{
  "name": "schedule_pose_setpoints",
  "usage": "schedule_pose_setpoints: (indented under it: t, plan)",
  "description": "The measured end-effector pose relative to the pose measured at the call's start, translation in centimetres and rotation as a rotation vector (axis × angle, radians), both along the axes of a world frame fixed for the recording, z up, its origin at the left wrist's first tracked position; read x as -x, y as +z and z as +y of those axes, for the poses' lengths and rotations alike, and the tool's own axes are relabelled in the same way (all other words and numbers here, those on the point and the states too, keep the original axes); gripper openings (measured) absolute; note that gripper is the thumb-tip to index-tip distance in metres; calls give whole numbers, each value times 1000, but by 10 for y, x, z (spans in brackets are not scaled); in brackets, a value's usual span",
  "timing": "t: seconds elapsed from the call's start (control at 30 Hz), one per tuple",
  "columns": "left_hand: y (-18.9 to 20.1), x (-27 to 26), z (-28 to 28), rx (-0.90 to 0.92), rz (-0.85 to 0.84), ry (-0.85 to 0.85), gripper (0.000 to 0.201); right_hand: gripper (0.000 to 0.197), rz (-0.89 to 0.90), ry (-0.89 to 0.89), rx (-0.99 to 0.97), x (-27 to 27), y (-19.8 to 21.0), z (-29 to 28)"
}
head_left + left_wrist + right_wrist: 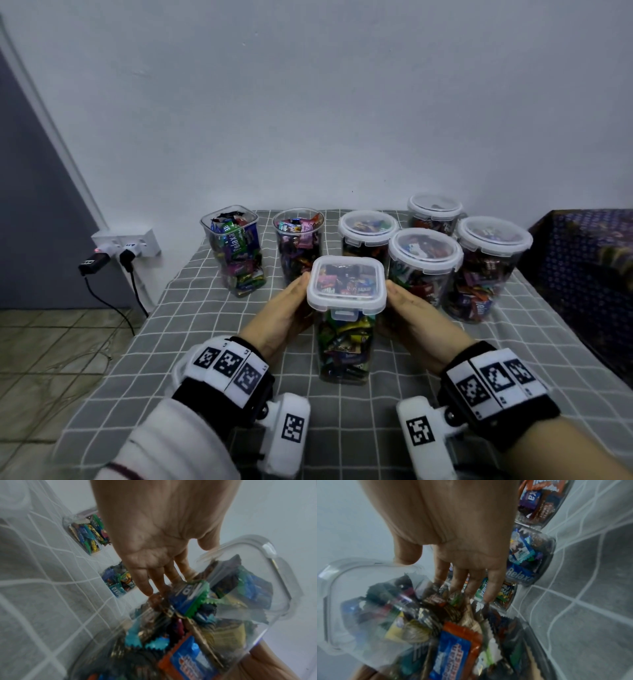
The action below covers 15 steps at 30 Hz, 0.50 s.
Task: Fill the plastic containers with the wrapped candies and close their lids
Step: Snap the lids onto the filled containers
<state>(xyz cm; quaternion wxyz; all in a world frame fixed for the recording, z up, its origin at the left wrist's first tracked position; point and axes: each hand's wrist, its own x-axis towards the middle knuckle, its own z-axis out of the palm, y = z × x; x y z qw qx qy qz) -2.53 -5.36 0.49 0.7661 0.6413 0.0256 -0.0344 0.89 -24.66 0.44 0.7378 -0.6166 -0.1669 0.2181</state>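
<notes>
A square plastic container [344,346] packed with wrapped candies [342,342] stands upright at the front middle of a bed covered in a grey checked sheet [178,342], with its clear lid [346,284] resting on top. The left hand [284,315] and right hand [416,318] flank it, one on each side. In both wrist views the fingers [145,586] lie almost straight against the container's walls just under the lid's rim, and the thumbs sit near the lid's edge; neither hand is curled tightly around anything.

Just behind stand two open containers of candies, a square one [236,251] to the left and a round one [298,245] beside it. To the right, four round lidded containers [424,260] cluster close together, the nearest almost touching the right hand. The sheet in front and to the left lies bare. The bed's left edge drops to a tiled floor [51,359], near a wall socket [126,243] with plugs.
</notes>
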Motion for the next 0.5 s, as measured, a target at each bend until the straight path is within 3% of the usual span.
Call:
schedule_pose_setpoints:
  t: [0.17, 0.33, 0.5]
  plan:
    - [6, 0, 9, -91, 12, 19, 31, 41, -138, -177, 68, 5, 12, -2]
    - [17, -12, 27, -227, -116, 279, 29, 94, -343, -47, 178, 13, 23, 1]
    - [26, -39, 42, -351, -140, 442, 74, 115, -451, -63, 346, 17, 24, 9]
